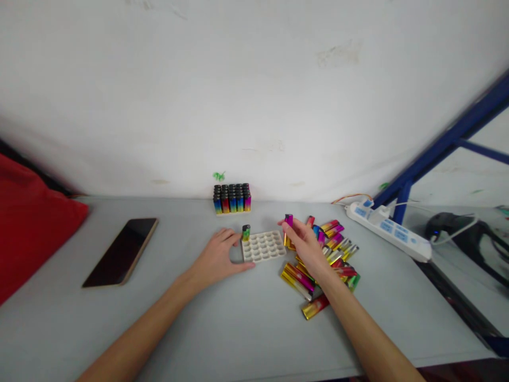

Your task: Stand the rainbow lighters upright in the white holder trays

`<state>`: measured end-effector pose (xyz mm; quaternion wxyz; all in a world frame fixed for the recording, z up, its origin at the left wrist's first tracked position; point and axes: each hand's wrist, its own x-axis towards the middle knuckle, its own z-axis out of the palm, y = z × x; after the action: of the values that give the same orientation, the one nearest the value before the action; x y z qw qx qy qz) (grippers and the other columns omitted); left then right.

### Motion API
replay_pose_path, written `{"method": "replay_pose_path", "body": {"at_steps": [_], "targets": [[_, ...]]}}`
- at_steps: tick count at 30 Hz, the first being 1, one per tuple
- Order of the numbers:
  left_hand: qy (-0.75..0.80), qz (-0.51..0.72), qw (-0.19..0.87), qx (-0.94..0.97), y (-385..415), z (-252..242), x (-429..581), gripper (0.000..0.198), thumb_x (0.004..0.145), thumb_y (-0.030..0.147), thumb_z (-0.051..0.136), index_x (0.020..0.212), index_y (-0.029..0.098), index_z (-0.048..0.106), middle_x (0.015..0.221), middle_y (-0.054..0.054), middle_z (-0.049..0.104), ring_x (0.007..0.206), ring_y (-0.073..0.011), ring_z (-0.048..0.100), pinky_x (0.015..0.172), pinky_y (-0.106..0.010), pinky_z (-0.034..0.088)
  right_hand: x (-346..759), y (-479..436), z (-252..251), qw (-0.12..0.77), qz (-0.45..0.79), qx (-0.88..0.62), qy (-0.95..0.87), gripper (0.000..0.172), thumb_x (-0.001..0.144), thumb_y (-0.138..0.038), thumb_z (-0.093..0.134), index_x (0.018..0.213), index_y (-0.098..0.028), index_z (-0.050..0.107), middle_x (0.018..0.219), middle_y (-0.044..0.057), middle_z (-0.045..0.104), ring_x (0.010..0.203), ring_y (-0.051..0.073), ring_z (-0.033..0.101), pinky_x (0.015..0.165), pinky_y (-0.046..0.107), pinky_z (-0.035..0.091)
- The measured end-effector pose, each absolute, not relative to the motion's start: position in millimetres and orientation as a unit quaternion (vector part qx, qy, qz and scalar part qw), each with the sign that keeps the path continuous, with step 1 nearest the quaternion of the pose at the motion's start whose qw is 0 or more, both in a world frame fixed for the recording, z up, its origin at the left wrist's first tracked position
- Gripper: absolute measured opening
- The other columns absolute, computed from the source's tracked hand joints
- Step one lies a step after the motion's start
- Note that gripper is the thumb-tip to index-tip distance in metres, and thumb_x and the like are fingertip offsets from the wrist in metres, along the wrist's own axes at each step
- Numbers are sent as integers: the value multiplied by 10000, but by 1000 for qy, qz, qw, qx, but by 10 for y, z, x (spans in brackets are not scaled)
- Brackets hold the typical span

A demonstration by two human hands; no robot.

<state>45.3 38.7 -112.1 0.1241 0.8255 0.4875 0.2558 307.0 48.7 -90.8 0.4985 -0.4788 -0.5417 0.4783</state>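
Note:
A small white tray (pixel 264 247) with rows of round holes lies on the table. One green and yellow lighter (pixel 246 232) stands upright at its far left corner. My left hand (pixel 217 254) holds the tray by its left side, thumb along the near edge and fingertips beside the green lighter. Over the tray's right edge, my right hand (pixel 304 241) pinches a purple and yellow lighter (pixel 288 228), held nearly upright. Loose metallic-coloured lighters (pixel 298 278) lie in a pile under and around my right hand, which partly hides them.
A filled block of upright lighters (pixel 233 199) stands against the wall. At the left are a phone (pixel 121 253) and a red cloth-like thing (pixel 35 223). A white power strip (pixel 389 231), a black device with a cable (pixel 469 239) and a blue metal frame (pixel 433 146) occupy the right side.

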Motion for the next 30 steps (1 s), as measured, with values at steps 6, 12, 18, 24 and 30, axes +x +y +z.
{"method": "replay_pose_path", "body": {"at_steps": [6, 12, 18, 24, 30], "targets": [[483, 265, 122, 825, 384, -1118, 452, 503, 718, 629, 879, 863, 232, 608, 917, -39, 663, 910, -279, 640, 841, -416, 533, 2965, 462, -974, 468, 551, -429, -542, 488, 909, -742, 620, 1001, -268, 552, 665, -83, 461, 535, 140, 452, 539, 280, 469], [481, 258, 122, 829, 379, -1106, 456, 502, 726, 603, 895, 873, 228, 597, 921, -38, 660, 925, -283, 639, 856, -420, 530, 2925, 376, -1025, 449, 445, -501, -591, 538, 993, -711, 537, 727, -249, 470, 622, -61, 384, 553, 131, 352, 485, 265, 284], [483, 258, 123, 827, 375, -1094, 456, 514, 736, 651, 863, 864, 227, 603, 918, -42, 665, 919, -280, 637, 845, -422, 532, 2924, 305, -962, 427, 298, -560, -645, 526, 964, -586, 555, 592, -238, 423, 555, -50, 384, 568, 129, 351, 552, 287, 240], [483, 261, 122, 827, 379, -1100, 450, 515, 725, 642, 873, 867, 227, 604, 922, -40, 664, 919, -281, 639, 843, -421, 531, 2894, 304, -983, 406, 269, -554, -675, 415, 958, -465, 520, 617, -240, 449, 534, -52, 445, 544, 129, 394, 551, 285, 243], [483, 256, 119, 829, 379, -1107, 453, 500, 724, 608, 894, 883, 231, 607, 927, -39, 661, 921, -283, 646, 858, -422, 533, 2882, 287, -970, 392, 269, -537, -697, 391, 1067, -525, 480, 785, -254, 497, 639, -32, 559, 611, 173, 528, 593, 296, 350]]}}
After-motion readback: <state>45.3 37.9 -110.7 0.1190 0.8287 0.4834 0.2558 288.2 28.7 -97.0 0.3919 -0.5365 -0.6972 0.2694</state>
